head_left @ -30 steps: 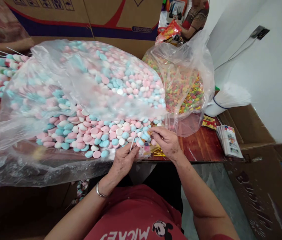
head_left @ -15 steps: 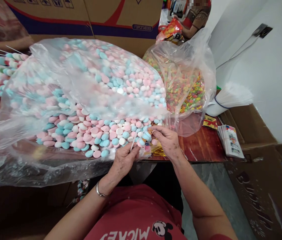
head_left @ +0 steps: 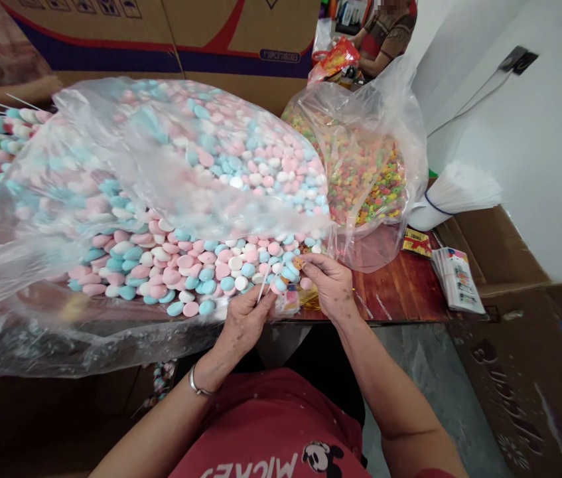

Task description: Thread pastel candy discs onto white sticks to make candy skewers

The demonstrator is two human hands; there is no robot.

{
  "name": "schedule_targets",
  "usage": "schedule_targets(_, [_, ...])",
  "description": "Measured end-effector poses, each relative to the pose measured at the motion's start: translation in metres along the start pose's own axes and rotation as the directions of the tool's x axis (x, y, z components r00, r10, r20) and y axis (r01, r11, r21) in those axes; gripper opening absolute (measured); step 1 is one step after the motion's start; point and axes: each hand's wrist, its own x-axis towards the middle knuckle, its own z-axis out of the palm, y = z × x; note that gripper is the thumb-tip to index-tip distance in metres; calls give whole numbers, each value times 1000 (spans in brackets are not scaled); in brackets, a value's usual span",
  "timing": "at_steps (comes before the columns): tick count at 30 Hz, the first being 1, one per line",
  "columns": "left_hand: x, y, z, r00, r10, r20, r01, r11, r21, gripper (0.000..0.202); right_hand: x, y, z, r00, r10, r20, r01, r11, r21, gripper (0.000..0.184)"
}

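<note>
My left hand [head_left: 247,320] is closed around a candy skewer, its white stick [head_left: 263,285] poking up past the thumb. Blue, pink and orange candies [head_left: 288,273] sit in a row along it, between my two hands. At the far end my right hand [head_left: 331,287] pinches a small orange candy [head_left: 299,263] between thumb and fingertips; whether the stick passes through this piece I cannot make out. Just beyond both hands, loose pink, blue and white candies [head_left: 181,265] spill from the mouth of a large clear plastic bag [head_left: 126,153].
A clear bag of small colourful ring candies [head_left: 365,179] stands back right. Beside it are a bundle of white sticks [head_left: 464,189], a small yellow-red box [head_left: 416,242] and printed packets [head_left: 457,279]. Finished-looking candy skewers [head_left: 2,143] lie left. Cardboard boxes [head_left: 509,372] flank the table [head_left: 390,292]; two other people are beyond.
Both hands stay almost in place on the skewer. My right fingers have shifted slightly, and the orange candy at the end shows more. The whole view has moved a little.
</note>
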Motion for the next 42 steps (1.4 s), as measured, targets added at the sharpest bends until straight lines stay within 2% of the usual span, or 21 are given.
schedule_targets(3, [0,0,0,1000,14,1,-14,1000,-4,37,-2,-1,-5,973,-221,66,230,949,-217,14])
schedule_targets(4, [0,0,0,1000,18,-1,-18,1000,-4,37,-4,-2,-6,940,-320,114,340,894,-291,17])
schedule_targets(7, [-1,-3,1,1000,29,-9,-29,1000,9,37,-8,-2,-7,794,-542,277,607,672,-424,29])
schedule_targets(9, [-2,-5,1,999,48,-24,-48,999,25,36,-10,0,-6,728,-595,339,681,571,-459,33])
schedule_targets(12, [-3,-8,2,996,73,-49,-71,996,44,35,-10,4,-4,692,-606,393,717,507,-479,33])
schedule_targets(15, [-3,-8,1,996,64,-53,-62,997,41,34,-10,4,0,707,-555,438,706,528,-472,31])
schedule_targets(19, [-4,-3,2,997,3,-82,-6,999,-36,35,-6,-5,2,776,-423,468,620,648,-442,30])
schedule_targets(21, [-4,1,3,993,-44,-112,30,991,-129,35,1,-12,-1,811,-378,446,563,711,-421,31])
schedule_targets(23, [-5,4,4,986,-88,-141,55,973,-225,37,13,-18,-6,845,-367,389,521,728,-445,35])
schedule_targets(25, [-5,5,4,979,-115,-166,63,954,-293,38,27,-20,-10,837,-377,398,544,652,-527,34])
schedule_targets(27, [-6,3,3,975,-124,-183,57,940,-336,38,40,-19,-10,768,-326,551,637,480,-604,30])
schedule_targets(29, [-6,0,2,974,-130,-187,52,927,-371,35,49,-14,-6,709,-188,680,700,310,-643,28])
schedule_targets(31, [-5,-3,0,975,-137,-173,58,916,-396,31,53,-9,-2,695,-80,714,714,191,-674,26])
schedule_targets(33, [-4,-4,-1,978,-145,-153,69,907,-415,26,55,-5,-2,718,-61,694,694,147,-705,22])
schedule_targets(35, [-3,-3,-1,978,-155,-140,83,902,-424,21,55,-3,-6,767,-109,633,640,199,-742,19])
schedule_targets(38, [-1,0,-1,976,-174,-134,104,903,-417,19,56,-4,-15,839,-230,493,544,367,-754,20])
schedule_targets(40, [0,1,0,975,-175,-137,105,906,-410,20,55,-5,-18,835,-313,453,550,432,-715,21])
schedule_targets(42, [-1,0,0,976,-167,-139,97,908,-407,19,53,-4,-17,783,-368,502,621,418,-663,20])
